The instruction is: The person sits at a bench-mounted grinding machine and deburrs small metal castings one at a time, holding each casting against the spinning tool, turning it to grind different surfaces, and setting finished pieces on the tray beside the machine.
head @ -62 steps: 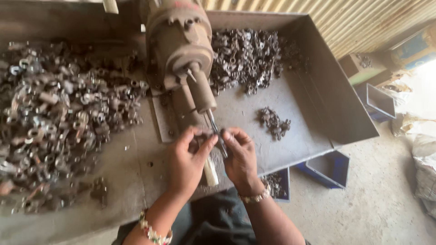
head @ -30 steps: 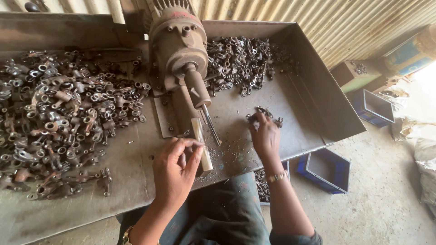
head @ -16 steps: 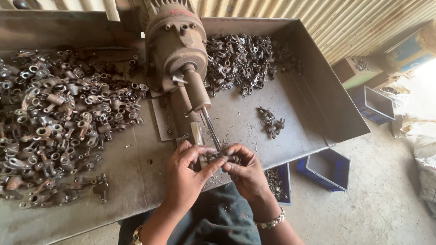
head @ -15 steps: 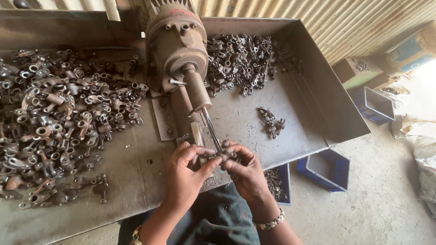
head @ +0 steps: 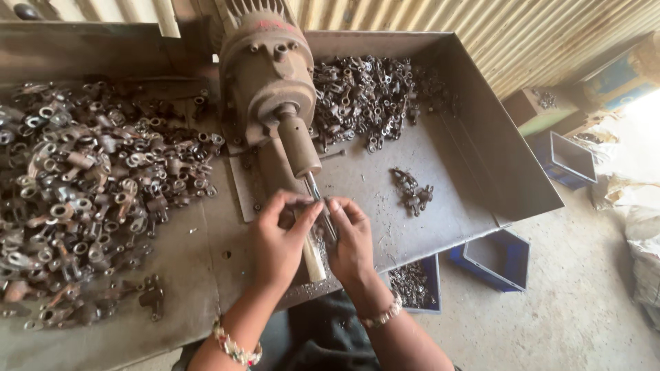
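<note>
Right at the tip of the thin steel spindle [head: 317,196] both hands meet, fingers pressed together around a small metal part that they almost wholly hide, so its shape cannot be told. The left hand [head: 278,244] pinches from the left with thumb and forefinger; the right hand [head: 350,240] closes in from the right, its fingertips touching the left's. The part sits on or at the spindle's end, directly ahead of both grips. The spindle's long axis runs from the motor [head: 265,72] at the tray's far edge down toward the person, tilting slightly right. Both hands are equally near it. A pale, smooth stick [head: 314,257] lies under the hands, pointing at the near edge. The motor is a rusty brown cast housing with a thicker cylindrical chuck [head: 299,144]. The tray [head: 440,220] is dull grey sheet metal, scuffed and flecked with chips. Along its left side lies a big heap [head: 89,185] of dark forged pieces with ring ends; a second heap [head: 371,96] fills the far right corner, and a small cluster [head: 412,192] sits just right of the hands. Blue bins [head: 495,257] stand on the floor below the near right corner.
</note>
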`<state>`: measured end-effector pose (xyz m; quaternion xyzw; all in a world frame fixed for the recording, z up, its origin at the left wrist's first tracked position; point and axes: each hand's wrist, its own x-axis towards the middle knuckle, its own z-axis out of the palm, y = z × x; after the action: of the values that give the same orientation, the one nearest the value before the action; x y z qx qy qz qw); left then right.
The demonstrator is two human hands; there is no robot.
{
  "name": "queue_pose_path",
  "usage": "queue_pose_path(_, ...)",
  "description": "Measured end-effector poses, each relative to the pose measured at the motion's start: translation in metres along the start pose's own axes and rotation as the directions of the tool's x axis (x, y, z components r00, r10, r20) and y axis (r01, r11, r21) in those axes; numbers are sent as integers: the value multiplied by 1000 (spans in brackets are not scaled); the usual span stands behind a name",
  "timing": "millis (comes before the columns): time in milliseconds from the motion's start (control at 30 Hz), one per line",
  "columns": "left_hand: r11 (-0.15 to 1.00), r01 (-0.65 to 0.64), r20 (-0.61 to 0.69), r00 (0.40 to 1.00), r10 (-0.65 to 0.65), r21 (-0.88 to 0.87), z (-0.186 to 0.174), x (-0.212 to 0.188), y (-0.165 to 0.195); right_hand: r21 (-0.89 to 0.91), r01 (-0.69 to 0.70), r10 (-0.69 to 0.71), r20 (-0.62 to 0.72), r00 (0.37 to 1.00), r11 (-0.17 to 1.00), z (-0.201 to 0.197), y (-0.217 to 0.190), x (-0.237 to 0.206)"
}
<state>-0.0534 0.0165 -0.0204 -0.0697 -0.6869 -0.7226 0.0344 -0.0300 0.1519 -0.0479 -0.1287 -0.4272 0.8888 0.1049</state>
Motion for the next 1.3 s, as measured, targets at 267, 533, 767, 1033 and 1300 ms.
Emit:
queue_pose_path(267, 987, 120, 208, 973, -96, -108, -10, -24, 9, -11, -112, 112, 3, 994, 994, -1, -16, -38)
queue_pose_path(533, 864, -229, -232, 903, 361, 449, -98, -17, 48, -232, 108, -37, 289, 957, 967, 57, -99, -80)
queue_pose_path(767, 765, -2, -420, 835, 356, 644, -171, -6, 31, -350, 367, -29, 688, 725, 862, 103, -104, -57)
queue_pose_path(1033, 843, -199, -126, 946, 298, 500, -90, -28, 56, -908, -101, -479, 118, 870, -407, -40, -108, 69)
queue_pose_path(1300, 863, -282, 55, 957, 286, 419, -42, -39, 63, -942, 222, -435, 94, 895, 252, -74, -98, 54)
